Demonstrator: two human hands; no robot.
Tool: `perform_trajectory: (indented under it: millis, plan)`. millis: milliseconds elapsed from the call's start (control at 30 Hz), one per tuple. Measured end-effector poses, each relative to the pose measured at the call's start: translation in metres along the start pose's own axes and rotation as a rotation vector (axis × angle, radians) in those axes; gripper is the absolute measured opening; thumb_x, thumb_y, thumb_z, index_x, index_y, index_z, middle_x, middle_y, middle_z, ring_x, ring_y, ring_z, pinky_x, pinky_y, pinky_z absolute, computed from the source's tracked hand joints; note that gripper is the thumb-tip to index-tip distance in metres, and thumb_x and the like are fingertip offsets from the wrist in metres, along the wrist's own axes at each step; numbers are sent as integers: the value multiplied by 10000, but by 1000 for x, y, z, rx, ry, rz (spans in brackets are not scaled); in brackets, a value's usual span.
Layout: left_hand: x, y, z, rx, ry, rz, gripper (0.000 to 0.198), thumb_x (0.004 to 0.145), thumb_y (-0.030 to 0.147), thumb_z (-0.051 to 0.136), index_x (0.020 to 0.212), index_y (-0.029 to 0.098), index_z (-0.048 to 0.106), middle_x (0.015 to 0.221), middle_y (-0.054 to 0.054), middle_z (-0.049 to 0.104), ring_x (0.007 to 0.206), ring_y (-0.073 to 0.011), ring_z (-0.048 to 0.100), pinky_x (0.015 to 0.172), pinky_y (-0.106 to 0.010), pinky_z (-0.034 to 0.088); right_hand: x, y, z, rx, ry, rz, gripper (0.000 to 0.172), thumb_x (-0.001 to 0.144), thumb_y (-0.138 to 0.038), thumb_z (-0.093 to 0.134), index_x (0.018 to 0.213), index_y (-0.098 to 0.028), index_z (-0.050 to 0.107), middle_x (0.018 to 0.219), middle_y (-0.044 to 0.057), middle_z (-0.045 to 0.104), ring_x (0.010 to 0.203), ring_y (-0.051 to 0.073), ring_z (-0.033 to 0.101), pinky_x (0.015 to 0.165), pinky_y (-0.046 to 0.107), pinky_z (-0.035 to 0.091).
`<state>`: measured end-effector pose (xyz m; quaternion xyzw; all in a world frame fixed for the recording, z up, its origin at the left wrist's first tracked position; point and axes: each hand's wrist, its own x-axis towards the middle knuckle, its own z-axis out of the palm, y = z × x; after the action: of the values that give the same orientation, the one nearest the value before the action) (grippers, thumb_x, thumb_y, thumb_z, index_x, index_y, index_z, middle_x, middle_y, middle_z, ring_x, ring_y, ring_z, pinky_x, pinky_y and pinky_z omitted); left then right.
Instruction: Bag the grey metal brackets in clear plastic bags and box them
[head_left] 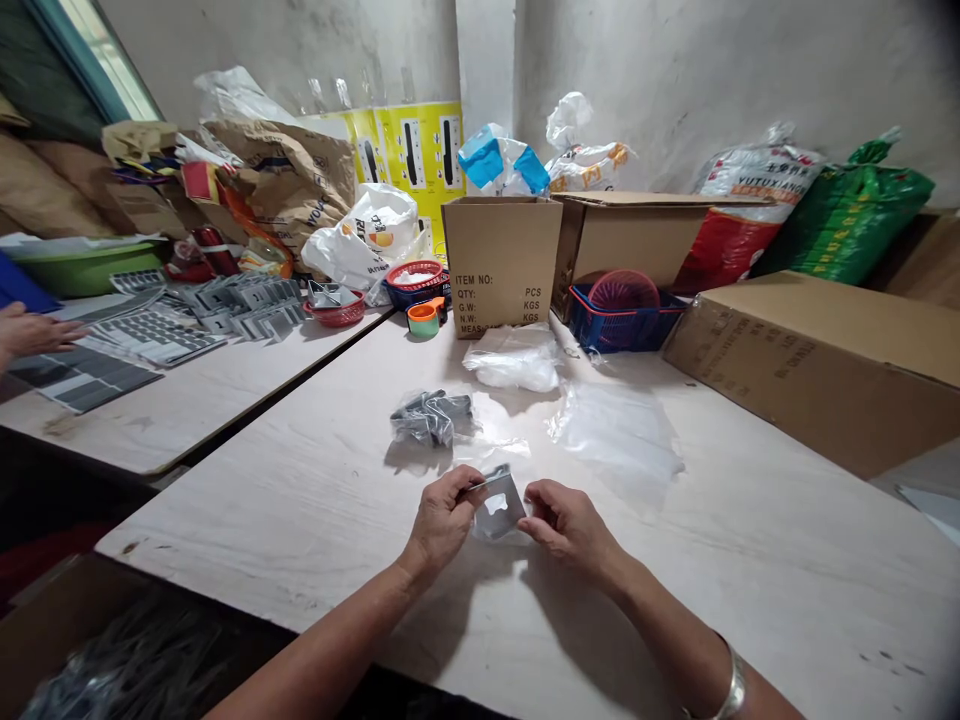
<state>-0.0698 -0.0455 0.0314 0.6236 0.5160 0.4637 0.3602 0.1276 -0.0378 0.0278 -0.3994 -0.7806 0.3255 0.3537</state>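
Pale tabletop [285, 540] filled foreground; long closed carton [825, 370] lay at right; upright printed carton [499, 260] stood toward back; flat clear bags [622, 430] lay near middle, bagged grey pieces [431, 415] left of them; left hand [441, 518] had grip clamped on upper left edge of pierced grey bracket [514, 506]; right hand [566, 525] was at its right edge, fingertips close together, could not tell whether that grip pinched it; bracket sat tilted between hands, smallest of all
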Motion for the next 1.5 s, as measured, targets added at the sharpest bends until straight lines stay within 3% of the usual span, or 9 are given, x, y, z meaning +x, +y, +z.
perform_trajectory:
  millis: [133, 333, 433, 633, 867, 1033, 1200, 1333, 1500]
  plan:
    - [3, 1, 2, 32, 40, -8, 91, 758, 228, 524, 729, 182, 597, 652, 24, 506, 591, -104, 447, 573, -206, 359, -1, 0, 4, 94, 9, 76, 133, 760, -222, 555, 662, -203, 467, 605, -48, 422, 537, 97, 408, 510, 214, 317]
    - [1, 4, 0, 289, 63, 230, 124, 795, 231, 515, 740, 200, 621, 695, -17, 554, 673, -143, 503, 649, -242, 391, -1, -7, -1, 691, -162, 347, 185, 772, -336, 582, 742, -191, 471, 590, -54, 503, 463, 97, 523, 435, 200, 348]
    - [-1, 10, 1, 366, -28, 334, 161, 826, 245, 481, 788, 204, 632, 726, -40, 561, 692, -153, 513, 660, -251, 404, 1, -7, -3, 859, -39, 415, 255, 720, -362, 649, 734, -183, 467, 551, -69, 500, 418, 71, 485, 412, 181, 332]
    - [4, 19, 4, 303, 140, 296, 95, 787, 203, 531, 746, 198, 617, 695, -22, 568, 666, -148, 510, 646, -247, 395, 1, -13, 3, 796, -74, 402, 234, 725, -327, 652, 740, -181, 470, 542, -76, 485, 436, 64, 475, 425, 182, 338]
    - [6, 11, 9, 236, 238, 254, 84, 767, 218, 552, 754, 210, 635, 696, -10, 586, 668, -148, 530, 659, -247, 412, -2, -20, 17, 709, 68, 407, 197, 658, -221, 631, 688, -192, 438, 578, -78, 481, 457, 69, 491, 426, 187, 363]
    - [4, 3, 3, 413, 68, 424, 164, 816, 199, 478, 834, 212, 640, 771, -55, 607, 743, -172, 552, 710, -276, 433, -1, -19, 10, 905, 5, 460, 188, 659, -225, 623, 714, -193, 446, 515, -77, 501, 427, 81, 504, 409, 179, 344]
    - [4, 6, 3, 526, -141, 464, 223, 859, 197, 420, 836, 201, 642, 738, -60, 572, 688, -157, 523, 653, -254, 409, 3, -10, -1, 945, 127, 431, 187, 651, -227, 629, 676, -185, 448, 507, -66, 512, 396, 67, 461, 396, 178, 307]
    - [6, 9, 6, 520, -248, 426, 186, 847, 189, 443, 927, 201, 611, 804, -54, 570, 729, -155, 527, 673, -252, 409, 5, -5, -5, 822, 183, 388, 159, 686, -237, 608, 676, -189, 457, 485, -77, 476, 395, 67, 424, 401, 189, 303]
    - [8, 9, -3, 455, -234, 287, 255, 809, 163, 482, 1062, 179, 499, 671, 16, 535, 585, -124, 494, 583, -234, 390, 5, -6, -12, 668, 254, 306, 148, 750, -255, 583, 677, -188, 474, 511, -76, 432, 442, 67, 397, 434, 199, 327]
